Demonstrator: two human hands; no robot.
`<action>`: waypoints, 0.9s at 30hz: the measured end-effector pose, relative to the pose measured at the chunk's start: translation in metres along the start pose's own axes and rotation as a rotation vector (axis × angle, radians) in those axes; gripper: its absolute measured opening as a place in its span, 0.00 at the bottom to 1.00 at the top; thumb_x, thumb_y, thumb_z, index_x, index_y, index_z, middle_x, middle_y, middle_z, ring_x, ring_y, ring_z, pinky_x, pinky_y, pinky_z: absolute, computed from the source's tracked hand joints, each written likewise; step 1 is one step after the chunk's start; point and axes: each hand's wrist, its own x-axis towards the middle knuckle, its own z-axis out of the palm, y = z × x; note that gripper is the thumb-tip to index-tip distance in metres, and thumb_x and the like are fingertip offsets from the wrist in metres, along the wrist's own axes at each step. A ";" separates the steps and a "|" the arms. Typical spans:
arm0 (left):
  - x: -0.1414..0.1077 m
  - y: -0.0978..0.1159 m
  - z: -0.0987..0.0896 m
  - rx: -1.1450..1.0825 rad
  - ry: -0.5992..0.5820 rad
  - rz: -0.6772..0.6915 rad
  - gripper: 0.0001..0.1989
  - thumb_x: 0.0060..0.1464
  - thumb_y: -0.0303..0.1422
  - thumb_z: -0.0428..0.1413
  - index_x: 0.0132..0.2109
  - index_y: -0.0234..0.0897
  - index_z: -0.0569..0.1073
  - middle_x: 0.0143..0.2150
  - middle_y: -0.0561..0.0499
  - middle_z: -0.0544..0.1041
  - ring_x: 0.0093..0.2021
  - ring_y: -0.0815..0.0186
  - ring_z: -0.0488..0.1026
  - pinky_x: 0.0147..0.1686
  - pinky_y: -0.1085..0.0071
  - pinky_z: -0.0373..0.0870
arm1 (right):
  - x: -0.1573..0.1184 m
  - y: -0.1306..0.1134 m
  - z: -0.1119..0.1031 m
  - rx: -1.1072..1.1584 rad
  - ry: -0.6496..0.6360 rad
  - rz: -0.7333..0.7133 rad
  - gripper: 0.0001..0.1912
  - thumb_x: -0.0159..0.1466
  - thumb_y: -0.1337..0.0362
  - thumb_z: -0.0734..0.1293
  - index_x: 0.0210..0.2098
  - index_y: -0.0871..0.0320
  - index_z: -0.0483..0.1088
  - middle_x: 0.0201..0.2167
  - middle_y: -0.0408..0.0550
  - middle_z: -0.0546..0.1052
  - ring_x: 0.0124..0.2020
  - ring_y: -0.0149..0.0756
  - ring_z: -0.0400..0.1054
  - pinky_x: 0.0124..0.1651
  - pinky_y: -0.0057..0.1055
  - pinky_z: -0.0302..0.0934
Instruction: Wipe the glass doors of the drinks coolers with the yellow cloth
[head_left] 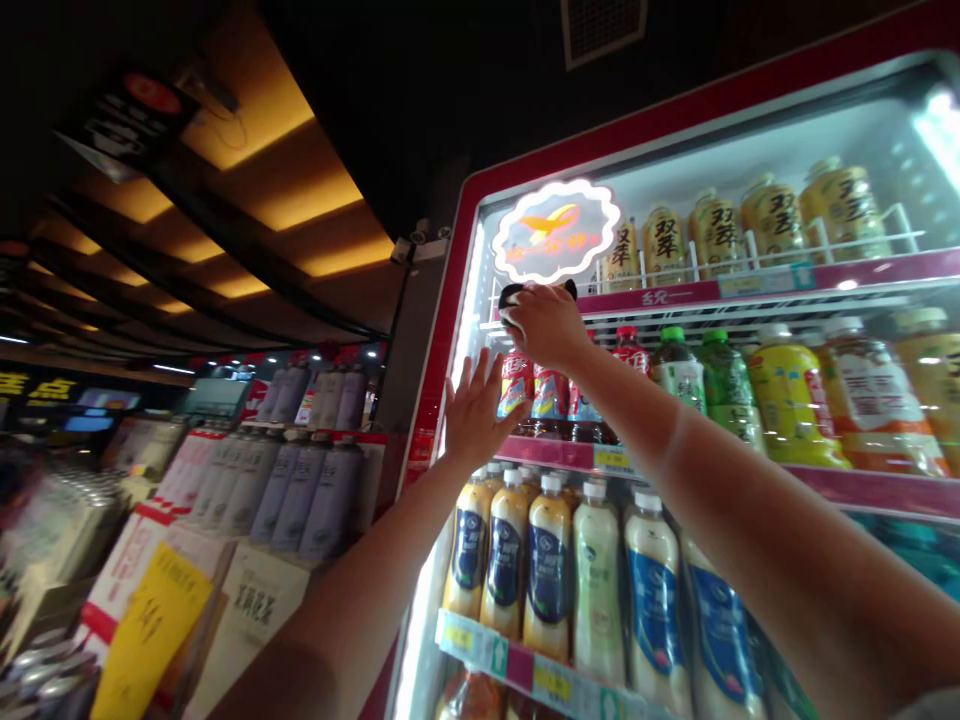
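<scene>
Glass fronts the drinks fridge (480,200) we are wiping: our right hand (544,325) is clamped on a dark cloth (517,292) pressed high on the door, just under the glowing logo sign (556,230). Our left hand (474,412) rests flat, fingers spread, beside the red-labelled bottles (534,392). Next, we judge, comes a steady sweep across the pane.

Dark object (517,293) mostly hidden under right hand (546,325); identity unclear.
</scene>
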 end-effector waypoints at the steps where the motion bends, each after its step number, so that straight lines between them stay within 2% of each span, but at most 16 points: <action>1: 0.000 -0.001 -0.001 -0.004 -0.005 0.008 0.44 0.62 0.62 0.42 0.76 0.44 0.46 0.78 0.45 0.46 0.77 0.46 0.42 0.71 0.39 0.47 | -0.004 -0.004 0.000 0.009 -0.029 -0.033 0.18 0.67 0.63 0.61 0.51 0.57 0.78 0.54 0.55 0.78 0.58 0.52 0.64 0.58 0.47 0.55; 3: 0.000 -0.004 -0.002 -0.020 -0.017 0.038 0.45 0.61 0.63 0.42 0.76 0.44 0.46 0.78 0.44 0.45 0.77 0.46 0.42 0.70 0.38 0.47 | -0.015 0.000 -0.005 0.017 -0.071 -0.053 0.17 0.64 0.64 0.64 0.49 0.55 0.79 0.53 0.52 0.79 0.56 0.51 0.66 0.57 0.46 0.56; 5: -0.001 -0.013 -0.003 -0.042 -0.032 0.079 0.43 0.63 0.61 0.39 0.76 0.44 0.45 0.78 0.45 0.45 0.77 0.48 0.43 0.71 0.40 0.48 | -0.024 0.014 -0.013 0.018 -0.074 -0.025 0.17 0.61 0.63 0.65 0.48 0.53 0.80 0.52 0.49 0.80 0.54 0.50 0.67 0.56 0.47 0.58; 7: -0.003 -0.025 -0.005 -0.053 -0.031 0.116 0.40 0.66 0.58 0.37 0.76 0.42 0.45 0.78 0.44 0.47 0.77 0.52 0.45 0.72 0.45 0.49 | -0.024 0.028 -0.017 0.006 -0.025 0.052 0.17 0.61 0.63 0.65 0.48 0.52 0.80 0.50 0.48 0.80 0.53 0.51 0.67 0.55 0.48 0.58; 9: -0.005 -0.040 -0.005 -0.039 -0.010 0.135 0.38 0.68 0.55 0.36 0.76 0.39 0.46 0.78 0.43 0.49 0.77 0.54 0.46 0.73 0.49 0.47 | -0.016 0.032 -0.013 -0.017 0.042 0.147 0.19 0.63 0.65 0.63 0.50 0.52 0.79 0.51 0.50 0.79 0.54 0.53 0.67 0.55 0.51 0.58; 12: -0.008 -0.060 -0.005 -0.009 0.006 0.136 0.38 0.67 0.55 0.39 0.75 0.40 0.47 0.77 0.42 0.50 0.77 0.52 0.46 0.72 0.46 0.47 | 0.003 0.013 0.003 -0.057 0.106 0.235 0.21 0.67 0.66 0.59 0.54 0.52 0.76 0.56 0.54 0.76 0.59 0.58 0.63 0.56 0.56 0.57; 14: -0.010 -0.069 -0.004 -0.016 -0.012 0.144 0.38 0.67 0.54 0.40 0.76 0.42 0.46 0.78 0.42 0.48 0.77 0.51 0.44 0.72 0.44 0.49 | 0.008 -0.008 0.013 -0.074 0.107 0.222 0.21 0.69 0.64 0.58 0.56 0.52 0.74 0.59 0.55 0.74 0.63 0.59 0.59 0.58 0.57 0.55; 17: -0.012 -0.076 -0.002 -0.042 -0.032 0.186 0.38 0.67 0.54 0.41 0.76 0.42 0.44 0.78 0.42 0.45 0.77 0.50 0.42 0.72 0.44 0.47 | -0.003 -0.031 0.015 -0.080 0.026 0.107 0.20 0.70 0.62 0.57 0.57 0.51 0.72 0.60 0.52 0.74 0.65 0.55 0.58 0.61 0.52 0.54; 20: -0.012 -0.082 0.001 -0.061 -0.018 0.212 0.40 0.67 0.55 0.41 0.76 0.38 0.43 0.79 0.40 0.42 0.77 0.50 0.39 0.72 0.44 0.44 | -0.020 -0.034 0.006 -0.099 -0.041 0.084 0.22 0.70 0.64 0.58 0.61 0.53 0.68 0.59 0.52 0.75 0.63 0.53 0.61 0.61 0.50 0.55; 23: -0.012 -0.089 0.005 -0.083 -0.003 0.240 0.41 0.66 0.56 0.40 0.76 0.36 0.43 0.78 0.38 0.43 0.77 0.50 0.40 0.73 0.45 0.44 | -0.020 -0.027 0.003 -0.146 0.004 0.209 0.23 0.69 0.65 0.58 0.63 0.54 0.67 0.60 0.53 0.74 0.63 0.54 0.60 0.60 0.52 0.55; 27: -0.013 -0.094 0.011 -0.093 0.028 0.278 0.41 0.67 0.55 0.39 0.76 0.34 0.44 0.78 0.38 0.43 0.77 0.51 0.41 0.73 0.47 0.45 | 0.012 -0.033 0.021 -0.166 0.145 0.390 0.23 0.70 0.65 0.56 0.62 0.51 0.69 0.61 0.53 0.74 0.65 0.57 0.59 0.61 0.57 0.54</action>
